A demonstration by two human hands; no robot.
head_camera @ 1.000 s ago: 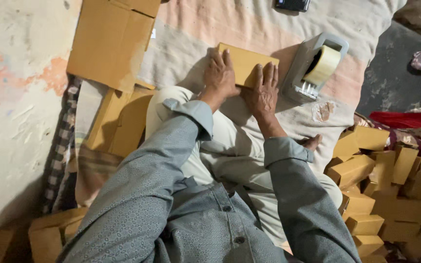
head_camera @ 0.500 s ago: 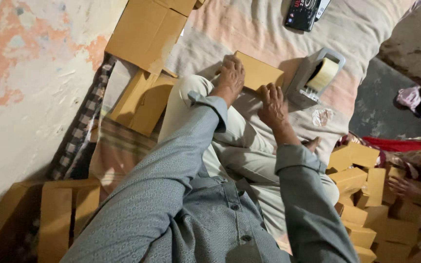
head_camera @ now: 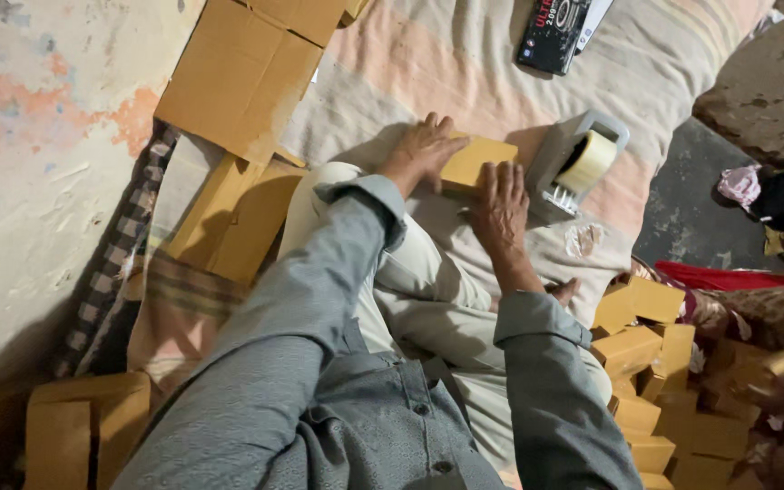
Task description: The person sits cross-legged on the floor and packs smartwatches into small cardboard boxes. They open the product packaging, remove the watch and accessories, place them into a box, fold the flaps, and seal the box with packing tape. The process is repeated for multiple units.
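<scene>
A small flat cardboard box lies on the striped cloth in front of my crossed legs. My left hand rests flat on its left side, fingers spread over the top. My right hand presses on its near right edge. A grey tape dispenser with a roll of pale tape stands just to the right of the box, close to my right hand.
Larger cardboard boxes lean by the wall at the left. A heap of small folded boxes lies at my right. A dark flat package sits at the top. More boxes are at the lower left.
The view has swung and the hands now sit lower on the box. My right hand slid toward its near right edge, while my left hand stays spread on top.
</scene>
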